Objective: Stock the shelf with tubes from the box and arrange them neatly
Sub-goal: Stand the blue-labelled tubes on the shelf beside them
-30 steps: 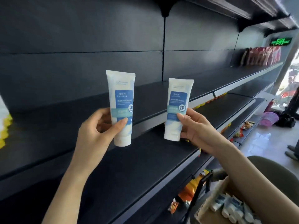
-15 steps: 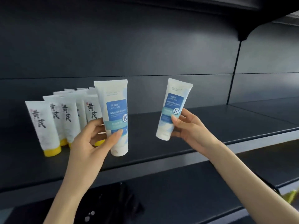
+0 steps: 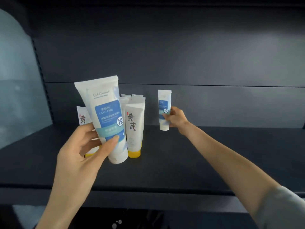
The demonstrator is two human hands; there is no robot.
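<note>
A smooth white plastic tube with a blue label [image 3: 105, 116] is grasped low on its body in the grip of the left hand [image 3: 82, 151], the thumb laid across its front. Its long axis is held near upright, round cap down, flat crimped end up and leaning slightly left. Just right of that grip, white tubes with yellow caps [image 3: 134, 124] are stood cap-down on the dark matte shelf [image 3: 181, 154]. A second blue-labelled white tube [image 3: 164, 111] is pinched at mid-height in the grip of the right hand [image 3: 177, 119], upright, cap down, deep on the shelf; whether its cap touches the shelf cannot be told
</note>
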